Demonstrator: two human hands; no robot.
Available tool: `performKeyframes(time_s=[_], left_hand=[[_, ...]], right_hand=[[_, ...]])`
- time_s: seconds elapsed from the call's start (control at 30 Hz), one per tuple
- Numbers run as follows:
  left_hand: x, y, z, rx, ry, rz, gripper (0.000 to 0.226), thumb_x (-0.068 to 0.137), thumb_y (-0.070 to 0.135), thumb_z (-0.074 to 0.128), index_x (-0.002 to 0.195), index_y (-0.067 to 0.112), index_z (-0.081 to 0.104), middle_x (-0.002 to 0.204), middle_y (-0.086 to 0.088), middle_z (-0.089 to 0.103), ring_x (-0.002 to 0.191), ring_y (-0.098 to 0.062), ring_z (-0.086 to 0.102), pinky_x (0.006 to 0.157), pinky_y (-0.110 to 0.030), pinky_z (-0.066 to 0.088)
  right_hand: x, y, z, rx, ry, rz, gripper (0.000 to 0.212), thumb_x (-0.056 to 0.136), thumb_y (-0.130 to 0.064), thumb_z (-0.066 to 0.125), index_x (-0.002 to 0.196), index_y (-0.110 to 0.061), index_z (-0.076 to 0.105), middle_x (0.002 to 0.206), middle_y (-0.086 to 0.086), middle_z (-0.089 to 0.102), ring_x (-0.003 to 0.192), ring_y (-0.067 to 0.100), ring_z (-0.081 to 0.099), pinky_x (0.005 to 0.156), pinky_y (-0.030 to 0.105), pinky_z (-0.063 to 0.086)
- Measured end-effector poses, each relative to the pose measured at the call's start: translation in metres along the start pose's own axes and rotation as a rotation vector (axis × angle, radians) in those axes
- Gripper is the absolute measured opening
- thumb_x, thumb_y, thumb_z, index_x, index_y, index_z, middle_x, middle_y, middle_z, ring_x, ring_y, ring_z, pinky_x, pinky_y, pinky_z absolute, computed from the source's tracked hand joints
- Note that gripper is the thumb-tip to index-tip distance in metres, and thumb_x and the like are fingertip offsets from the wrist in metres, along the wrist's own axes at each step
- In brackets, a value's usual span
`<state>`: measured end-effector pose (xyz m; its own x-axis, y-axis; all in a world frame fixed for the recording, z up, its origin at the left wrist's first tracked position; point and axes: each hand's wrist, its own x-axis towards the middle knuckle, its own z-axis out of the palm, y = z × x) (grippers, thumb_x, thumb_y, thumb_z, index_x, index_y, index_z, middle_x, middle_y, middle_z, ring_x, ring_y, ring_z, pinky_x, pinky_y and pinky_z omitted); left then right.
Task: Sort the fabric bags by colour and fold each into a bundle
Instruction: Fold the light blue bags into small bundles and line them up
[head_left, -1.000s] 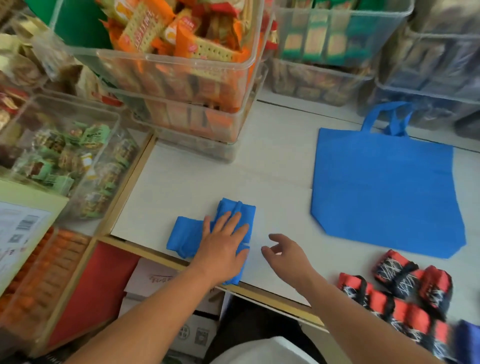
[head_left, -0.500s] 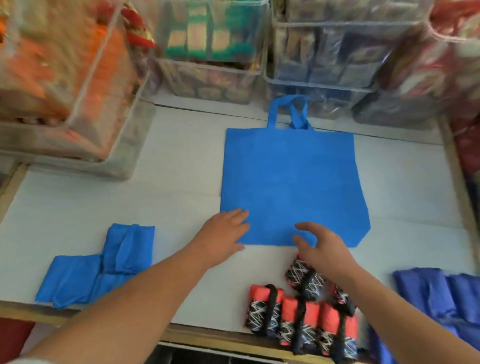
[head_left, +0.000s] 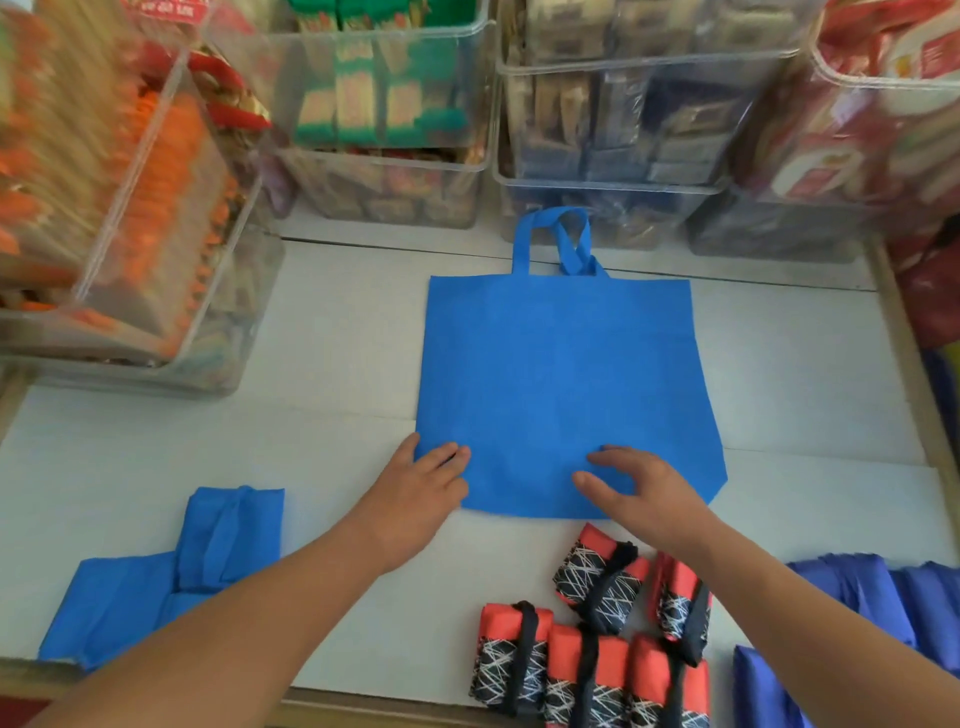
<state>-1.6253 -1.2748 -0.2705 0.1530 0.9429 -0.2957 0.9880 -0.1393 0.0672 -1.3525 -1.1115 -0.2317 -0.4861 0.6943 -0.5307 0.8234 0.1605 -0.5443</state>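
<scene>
On white tabletop (head_left: 337, 353), centre: blue bag (head_left: 561, 384) flat, handles toward far side. Left hand (head_left: 415, 499) rests on its near-left corner, fingers loosely bent, gripping nothing. Right hand (head_left: 639, 493) arched, fingers spread, tips on bag near its near edge (no pinch). Folded blue bundles (head_left: 208, 561) near left; red-and-black bundles (head_left: 587, 654) near, beside right forearm; dark-blue bags (head_left: 883, 597) near right; snack bins (head_left: 384, 104) far.

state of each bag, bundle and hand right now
unfolded blue bag: flat, handles far side
light blue bundles: folded, near left
red patterned bundles: folded, strapped
dark blue bundles: folded, near right
left hand: open, touches bag's near-left corner
right hand: open, over bag's near edge
</scene>
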Motion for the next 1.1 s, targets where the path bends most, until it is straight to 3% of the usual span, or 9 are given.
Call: performKeyframes(time_s=[0.23,0.37,0.43,0.5,0.63,0.7,0.83,0.93,1.1], left_hand=[[-0.008,-0.008,-0.039,-0.508,0.104,-0.291,0.013,0.109,0.023,0.039,0.100,0.014,0.042,0.081,-0.007,0.060,0.071,-0.033,0.056,0.069,-0.047,0.049],[-0.028,-0.028,-0.066,-0.703,0.352,-0.503,0.011,0.107,0.022,0.045,0.097,0.016,0.043,0.063,0.005,0.049,0.061,-0.029,0.050,0.059,-0.041,0.037],[-0.037,-0.036,-0.078,-0.788,0.463,-0.565,0.011,0.106,0.021,0.049,0.095,0.016,0.046,0.061,0.005,0.050,0.057,-0.019,0.050,0.057,-0.039,0.036],[-0.041,-0.042,-0.087,-0.853,0.477,-0.598,0.012,0.105,0.026,0.051,0.096,0.019,0.049,0.062,0.004,0.053,0.056,-0.011,0.048,0.056,-0.036,0.035],[-0.040,-0.059,-0.074,-0.757,0.228,-0.693,0.031,0.100,0.055,0.052,0.114,0.027,0.054,0.091,0.004,0.068,0.082,-0.018,0.064,0.072,-0.037,0.050],[-0.040,-0.066,-0.057,-0.635,0.134,-0.727,0.041,0.099,0.047,0.058,0.128,0.019,0.053,0.114,-0.003,0.066,0.103,-0.027,0.064,0.083,-0.040,0.052],[-0.037,-0.061,-0.026,-0.366,0.087,-0.661,0.075,0.095,0.038,0.067,0.157,0.011,0.033,0.164,-0.013,0.030,0.148,-0.033,0.035,0.119,-0.045,0.035],[-0.024,-0.053,-0.005,-0.257,0.160,-0.443,0.068,0.097,0.047,0.052,0.156,0.017,0.040,0.168,-0.008,0.026,0.154,-0.031,0.027,0.123,-0.055,0.027],[-0.002,-0.046,0.029,-0.203,0.075,-0.400,0.072,0.099,0.062,0.029,0.159,0.024,0.034,0.170,-0.004,0.023,0.158,-0.029,0.015,0.122,-0.055,0.009]], right_hand=[[-0.006,0.007,-0.021,-0.297,-0.018,-0.110,0.066,0.083,-0.058,0.077,0.142,-0.037,0.058,0.155,-0.013,0.046,0.146,0.014,0.039,0.119,0.035,0.034],[-0.012,0.011,-0.054,-0.235,0.165,-0.118,0.021,0.092,-0.048,0.069,0.098,-0.028,0.075,0.095,-0.010,0.075,0.093,0.018,0.069,0.081,0.036,0.054],[-0.014,0.006,-0.072,-0.113,0.140,-0.053,0.030,0.093,-0.047,0.068,0.077,-0.022,0.067,0.064,-0.006,0.061,0.062,0.018,0.057,0.061,0.035,0.046],[-0.015,-0.001,-0.082,-0.030,0.171,0.008,0.039,0.092,-0.045,0.071,0.072,-0.013,0.060,0.058,-0.001,0.049,0.055,0.017,0.044,0.055,0.034,0.036],[0.005,-0.017,-0.066,-0.011,0.229,0.043,0.048,0.092,-0.045,0.071,0.077,-0.005,0.052,0.064,0.005,0.046,0.059,0.022,0.041,0.055,0.036,0.030],[0.026,-0.026,-0.051,-0.026,0.237,0.033,0.044,0.094,-0.045,0.070,0.077,-0.010,0.049,0.071,0.004,0.050,0.066,0.023,0.046,0.057,0.036,0.032],[0.069,-0.033,-0.029,-0.188,0.267,-0.005,0.029,0.099,-0.050,0.059,0.101,-0.021,0.058,0.113,-0.015,0.048,0.098,0.018,0.053,0.071,0.034,0.042],[0.097,-0.028,-0.018,-0.208,0.307,-0.015,0.026,0.101,-0.048,0.054,0.100,-0.022,0.056,0.110,-0.012,0.057,0.095,0.017,0.051,0.068,0.035,0.042],[0.122,0.001,0.006,-0.344,0.511,-0.149,0.025,0.096,-0.038,0.066,0.104,-0.014,0.063,0.117,0.000,0.058,0.106,0.032,0.050,0.080,0.042,0.045]])
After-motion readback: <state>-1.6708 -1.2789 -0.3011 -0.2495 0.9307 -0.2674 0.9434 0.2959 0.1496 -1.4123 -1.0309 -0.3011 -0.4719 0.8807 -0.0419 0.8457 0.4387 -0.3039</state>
